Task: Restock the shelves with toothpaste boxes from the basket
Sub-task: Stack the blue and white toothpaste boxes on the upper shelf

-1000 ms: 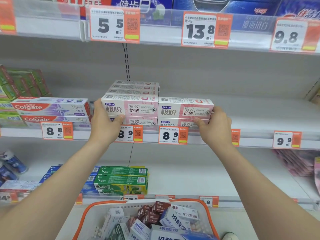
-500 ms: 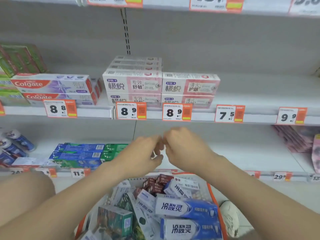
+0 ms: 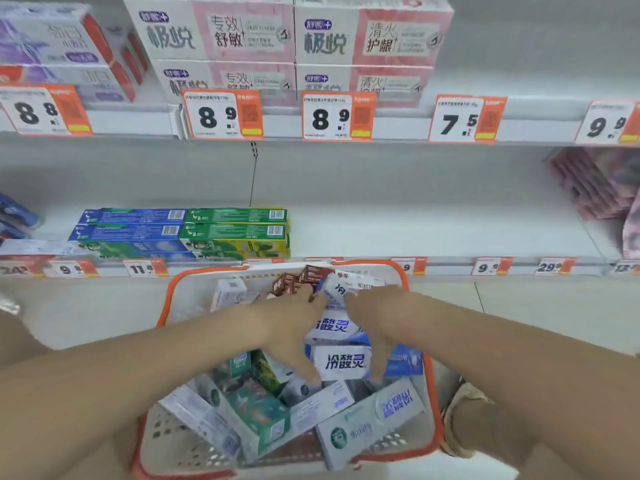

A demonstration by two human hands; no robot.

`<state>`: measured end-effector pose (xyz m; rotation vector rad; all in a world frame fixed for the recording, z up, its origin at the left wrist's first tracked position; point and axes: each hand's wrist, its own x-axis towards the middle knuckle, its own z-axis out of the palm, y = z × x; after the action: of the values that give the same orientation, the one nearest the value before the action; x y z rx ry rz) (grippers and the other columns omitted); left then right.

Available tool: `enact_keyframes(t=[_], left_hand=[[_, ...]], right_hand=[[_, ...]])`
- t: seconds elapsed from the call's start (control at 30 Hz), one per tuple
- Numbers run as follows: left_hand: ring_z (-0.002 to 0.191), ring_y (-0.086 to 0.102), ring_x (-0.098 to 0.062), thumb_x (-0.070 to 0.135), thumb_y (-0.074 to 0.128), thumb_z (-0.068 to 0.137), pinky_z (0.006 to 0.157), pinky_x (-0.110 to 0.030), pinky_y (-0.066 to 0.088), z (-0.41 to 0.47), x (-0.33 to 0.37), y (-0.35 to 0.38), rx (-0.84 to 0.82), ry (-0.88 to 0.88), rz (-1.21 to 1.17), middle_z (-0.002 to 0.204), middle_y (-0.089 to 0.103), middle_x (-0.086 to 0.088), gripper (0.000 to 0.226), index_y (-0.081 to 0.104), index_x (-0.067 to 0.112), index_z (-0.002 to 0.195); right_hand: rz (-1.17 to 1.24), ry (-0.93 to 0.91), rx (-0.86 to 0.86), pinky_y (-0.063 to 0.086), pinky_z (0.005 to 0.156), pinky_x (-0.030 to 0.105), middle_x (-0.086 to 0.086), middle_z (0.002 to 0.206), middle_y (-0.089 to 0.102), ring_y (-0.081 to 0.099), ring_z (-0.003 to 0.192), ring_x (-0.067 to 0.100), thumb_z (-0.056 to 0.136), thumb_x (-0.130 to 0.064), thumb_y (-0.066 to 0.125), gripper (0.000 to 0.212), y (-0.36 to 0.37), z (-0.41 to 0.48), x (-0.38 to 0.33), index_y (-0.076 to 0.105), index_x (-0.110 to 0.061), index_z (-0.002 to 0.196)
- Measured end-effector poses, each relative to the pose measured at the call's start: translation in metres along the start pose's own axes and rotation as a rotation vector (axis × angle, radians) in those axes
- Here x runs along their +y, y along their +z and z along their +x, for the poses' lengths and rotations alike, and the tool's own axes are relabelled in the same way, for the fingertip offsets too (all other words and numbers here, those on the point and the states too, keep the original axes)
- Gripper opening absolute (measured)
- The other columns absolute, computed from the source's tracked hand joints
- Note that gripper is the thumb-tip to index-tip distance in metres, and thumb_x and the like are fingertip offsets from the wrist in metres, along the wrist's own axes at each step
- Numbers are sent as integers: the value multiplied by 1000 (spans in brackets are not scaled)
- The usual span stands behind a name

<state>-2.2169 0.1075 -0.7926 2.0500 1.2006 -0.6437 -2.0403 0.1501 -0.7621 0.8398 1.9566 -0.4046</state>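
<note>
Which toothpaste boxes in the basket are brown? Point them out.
The small dark-brown cardboard boxes at the far end of the white plastic basket with an orange rim; the neighbouring white-and-blue boxes are far paler.

Hands: 2, left hand and right hand.
Basket: 1.
Upper rail: 5 upper price tags.
Above it: 4 pink-and-white boxes facing out, two stacks of two; 2 purple-and-red boxes at left.
Lower shelf: 2 blue boxes and 2 green boxes showing tops; the layers beneath are too blurred to count.
Lower rail: at least 7 lower price tags, smeared.
In the basket: 2 brown boxes, at least 3 blue-and-white boxes; the rest of the pile can't be counted.
</note>
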Motion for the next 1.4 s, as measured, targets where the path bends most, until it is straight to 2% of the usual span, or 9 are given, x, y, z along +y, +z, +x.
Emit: enact_keyframes(t=[0.2,0.37,0.5,0.7,0.9,1.0,1.13,1.3,1.4], left_hand=[[115,57,-36,75,81,72,88,-42,56,4,45,-2,-37,-129,94,150,31,-19,132,11,8,161],[76,40,-16,56,85,78,73,-34,47,2,86,-10,-13,-183,152,141,41,-18,110,27,3,155],[93,53,-22,56,92,69,78,-34,53,10,96,-2,70,-222,89,136,48,-16,119,29,3,156],[119,52,-27,47,96,60,95,-45,53,13,99,27,304,-240,-255,130,47,-5,111,35,21,149],[117,61,-17,20,103,57,93,-30,57,-14,100,9,630,-187,-717,129,52,6,113,38,39,147],[103,71,-11,10,100,65,76,-27,60,-35,104,-25,838,-172,-1131,139,50,0,110,37,27,154],[117,72,-33,9,77,92,105,-54,55,-50,116,-49,780,87,-1645,131,71,-15,53,53,9,139],[115,73,-37,5,62,103,95,-46,62,-56,128,-58,850,231,-1820,127,73,-19,28,61,6,131],[110,75,-35,10,62,105,90,-43,64,-55,130,-74,919,143,-1788,121,76,-18,32,61,0,135]], right_hand=[[-116,-15,54,56,87,46,2,139,33,63,110,32,66,-65,90,128,29,10,-5,26,-1,156],[-86,-35,209,57,83,48,2,115,37,54,100,27,61,-69,89,131,54,5,8,22,-4,153],[-8,23,411,53,77,47,13,121,48,56,111,37,56,-54,94,120,92,9,17,23,-12,142],[10,3,555,53,82,43,14,121,50,58,106,35,67,-55,83,110,120,-12,42,20,-14,146],[45,36,659,47,68,36,8,115,56,56,85,28,60,-68,78,111,90,-60,68,26,-14,142],[267,108,795,47,70,37,3,106,56,55,80,28,59,-69,76,93,67,-85,81,33,-16,122],[440,138,970,47,77,39,-2,103,50,55,86,24,58,-68,75,83,46,-105,78,31,-20,110],[661,-15,978,49,79,36,-2,112,50,58,100,18,60,-74,85,85,29,-123,75,33,-27,110],[851,-139,842,47,85,29,-2,122,52,58,110,13,86,-72,68,53,13,-140,83,36,-38,110]])
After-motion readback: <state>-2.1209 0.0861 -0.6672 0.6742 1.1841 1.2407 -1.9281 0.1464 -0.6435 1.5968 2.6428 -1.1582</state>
